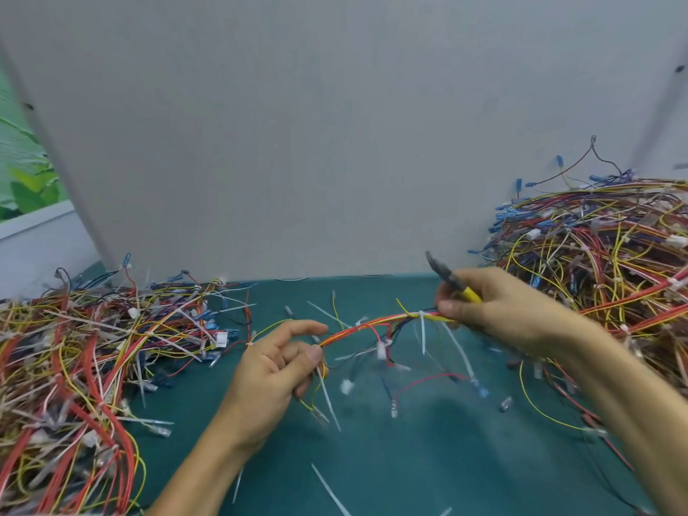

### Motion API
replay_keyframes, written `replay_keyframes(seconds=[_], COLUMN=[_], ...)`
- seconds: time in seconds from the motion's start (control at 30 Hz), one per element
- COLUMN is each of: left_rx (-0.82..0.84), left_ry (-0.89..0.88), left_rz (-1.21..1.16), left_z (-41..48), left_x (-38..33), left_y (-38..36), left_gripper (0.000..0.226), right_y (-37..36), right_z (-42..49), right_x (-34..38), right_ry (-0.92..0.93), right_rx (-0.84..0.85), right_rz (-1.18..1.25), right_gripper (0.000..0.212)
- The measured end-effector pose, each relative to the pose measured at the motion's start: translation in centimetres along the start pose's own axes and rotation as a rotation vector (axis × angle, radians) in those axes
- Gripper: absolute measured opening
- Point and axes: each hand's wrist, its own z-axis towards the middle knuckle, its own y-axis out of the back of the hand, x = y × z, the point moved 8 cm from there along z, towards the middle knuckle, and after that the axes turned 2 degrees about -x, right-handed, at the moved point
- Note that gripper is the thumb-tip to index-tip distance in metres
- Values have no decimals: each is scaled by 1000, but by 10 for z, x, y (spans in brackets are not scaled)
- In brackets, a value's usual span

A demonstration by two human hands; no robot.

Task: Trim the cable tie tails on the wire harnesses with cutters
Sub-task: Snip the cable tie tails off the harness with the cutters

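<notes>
A wire harness (pixel 372 325) of red, yellow and dark wires stretches between my two hands above the green mat. My left hand (pixel 275 370) pinches its left end between thumb and fingers. My right hand (pixel 495 310) grips the harness's right end and also holds the yellow-handled cutters (pixel 446 275), whose dark jaws point up and left, away from the wires. White cable ties wrap the harness; one long tail (pixel 422 335) hangs straight down near my right hand, another tail (pixel 459 351) slants down beside it. White connectors dangle under the harness.
A big heap of harnesses (pixel 85 363) covers the left of the green mat (pixel 409 459). A taller heap (pixel 610 262) fills the right. Loose cut tie tails (pixel 329 491) lie on the mat. A grey panel (pixel 335 124) stands behind.
</notes>
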Motion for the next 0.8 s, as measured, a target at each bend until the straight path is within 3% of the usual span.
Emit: replay_keyframes(seconds=[0.07,0.17,0.27,0.37,0.53,0.6,0.7,0.8], left_rx=[7,84,270,330,435,337,-47,-250], left_ry=[-18,-112,-181,-183,-165,-147,-95,121], left_rz=[221,689,1003,1122,1095,1034,1004,1246], left_z=[1,-2,-10,-11,-13,-8,5,8], left_x=[1,1,11,18,11,-5,-31,-29], left_y=[3,-2,-23,-30,-42,-32,17,71], left_gripper=[21,23,10,12,13,10,9,11], right_y=[1,-27,-62,-67,-63,-44,-18,-20], right_z=[4,6,1,-3,-15,-17,-24,-31], right_x=[-2,-20,-44,-49,-44,-36,-30,-27], right_ry=[-81,-155,-218,-208,-162,-148,-136,-123], right_rx=[143,352,392,297,306,159,-27,-3], right_rz=[0,-337,-562,-540,-460,-341,-243,-310], right_gripper=[16,8,4,9,9,8,12,19])
